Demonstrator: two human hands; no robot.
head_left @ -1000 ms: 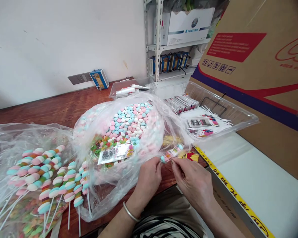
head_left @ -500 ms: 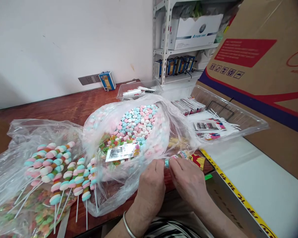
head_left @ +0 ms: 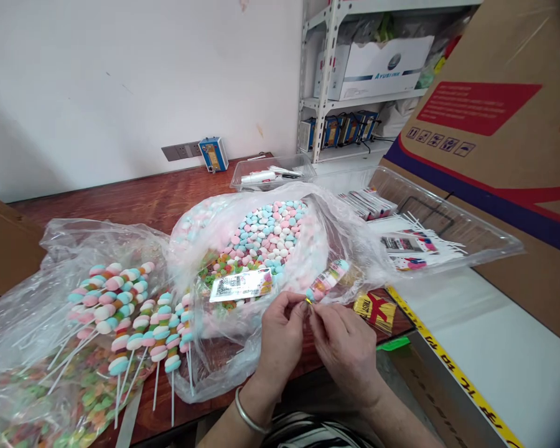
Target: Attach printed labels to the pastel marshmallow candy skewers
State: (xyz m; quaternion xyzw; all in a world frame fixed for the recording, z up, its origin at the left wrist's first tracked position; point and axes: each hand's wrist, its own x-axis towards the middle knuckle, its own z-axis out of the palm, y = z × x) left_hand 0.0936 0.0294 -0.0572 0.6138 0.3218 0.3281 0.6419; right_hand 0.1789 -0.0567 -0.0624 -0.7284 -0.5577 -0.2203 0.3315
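Note:
A wrapped marshmallow candy skewer (head_left: 325, 281) points up and to the right between my hands, in a clear wrapper. Around its lower end sits a yellow twist tie (head_left: 308, 301). My left hand (head_left: 280, 336), with a bangle at the wrist, is closed, thumb and forefinger pinching the skewer's lower end. My right hand (head_left: 348, 345) pinches at the twist tie from the other side; its fingertips partly hide the tie's end. Just right of my right hand lies a yellow-and-red pack of twist ties (head_left: 376, 312). The stick below the candy is hidden by my fingers.
An open bag of pastel candies (head_left: 270, 233) carries a printed packet (head_left: 241, 285). Unwrapped candy skewers (head_left: 114, 298) lie on a bag of gummy rings (head_left: 88, 398) at left. A clear tray (head_left: 476, 239) holds white sticks and packets. A large carton (head_left: 476, 162) stands at right.
My hands have turned, so the wrapped skewer and the yellow tie now show between my fingertips. The view has shifted slightly, moving the scene to the right.

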